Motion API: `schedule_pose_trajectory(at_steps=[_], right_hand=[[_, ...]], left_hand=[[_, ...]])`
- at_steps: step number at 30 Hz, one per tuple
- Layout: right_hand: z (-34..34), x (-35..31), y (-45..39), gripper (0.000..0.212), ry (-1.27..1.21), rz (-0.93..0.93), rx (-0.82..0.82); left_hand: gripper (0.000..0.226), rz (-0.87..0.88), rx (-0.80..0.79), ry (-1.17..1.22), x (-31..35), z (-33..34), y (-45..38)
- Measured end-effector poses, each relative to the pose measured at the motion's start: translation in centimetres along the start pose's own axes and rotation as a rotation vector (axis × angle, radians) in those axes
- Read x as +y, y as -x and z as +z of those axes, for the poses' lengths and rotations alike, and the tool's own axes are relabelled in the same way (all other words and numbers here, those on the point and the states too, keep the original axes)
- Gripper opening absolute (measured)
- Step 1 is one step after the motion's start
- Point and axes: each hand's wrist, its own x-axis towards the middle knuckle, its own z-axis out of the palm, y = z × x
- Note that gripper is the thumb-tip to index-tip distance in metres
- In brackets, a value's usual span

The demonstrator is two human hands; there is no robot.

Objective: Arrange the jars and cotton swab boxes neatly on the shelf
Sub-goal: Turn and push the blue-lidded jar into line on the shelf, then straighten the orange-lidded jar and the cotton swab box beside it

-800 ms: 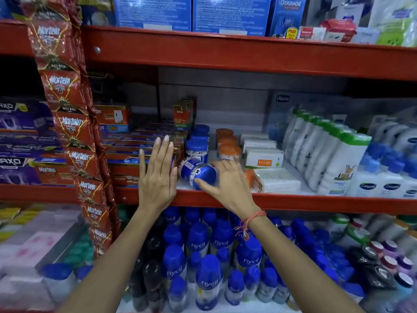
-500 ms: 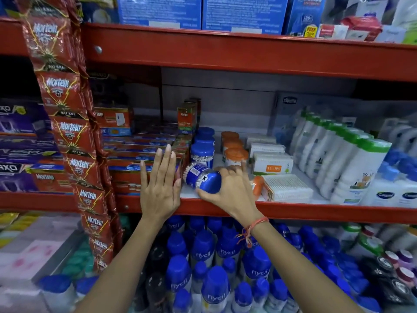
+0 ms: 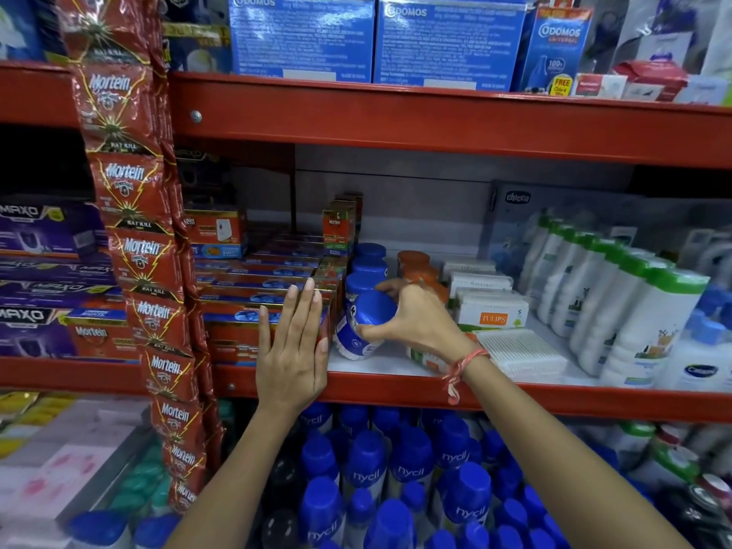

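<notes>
My right hand (image 3: 416,322) grips a blue-lidded jar (image 3: 362,324), tilted with its lid toward me, at the front of the red shelf (image 3: 396,394). Behind it stands a row of blue-lidded jars (image 3: 368,267). To their right stand orange-lidded jars (image 3: 416,263), and one more lies partly hidden under my wrist. Cotton swab boxes (image 3: 491,307) sit in a row right of those, with a flat clear pack of swabs (image 3: 519,350) in front. My left hand (image 3: 293,350) lies flat, fingers together, against the stacked red boxes (image 3: 245,311) left of the jars.
White bottles with green caps (image 3: 633,307) fill the right of the shelf. A hanging strip of red sachets (image 3: 142,251) hangs down at left. Blue-capped bottles (image 3: 396,477) crowd the shelf below. Blue boxes (image 3: 376,37) stand on the shelf above.
My right hand has carried the blue-lidded jar down and left toward the shelf front, beside the red boxes. My left hand stays flat on those boxes.
</notes>
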Motion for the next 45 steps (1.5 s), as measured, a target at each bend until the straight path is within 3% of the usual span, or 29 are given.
schedule_pose_trajectory(at_steps=[7,14,19,25,33,37,40,45], right_hand=[[-0.6,-0.9,-1.4,0.078,0.1,-0.024,-0.137],[0.1,-0.5,-1.3,0.088,0.057,-0.031,-0.181],[-0.4,-0.5,-0.5,0.082,0.015,-0.048,-0.214],[-3.2,2.3,1.9,0.087,-0.025,-0.013,-0.147],[-5.5,7.5,4.9,0.078,0.189,0.156,-0.181],[-4.8,8.0,5.3,0.083,0.205,0.129,-0.141],[-5.1,7.7,4.7,0.07,0.178,0.121,-0.159],[-6.3,6.7,3.1,0.08,0.157,0.074,-0.182]], left_hand=[[0.053,0.0,0.0,-0.01,-0.1,0.0,0.1],[0.053,-0.003,-0.006,-0.005,0.0,-0.1,0.0],[0.053,-0.009,-0.004,0.002,0.0,-0.1,0.0],[0.053,-0.011,-0.006,0.0,0.1,-0.1,0.1],[0.054,-0.012,-0.011,0.004,0.0,-0.1,0.1],[0.054,-0.015,-0.018,0.009,0.1,-0.1,0.1],[0.054,-0.016,-0.026,0.004,0.1,-0.2,0.1],[0.053,-0.011,-0.012,0.011,0.1,-0.2,0.1]])
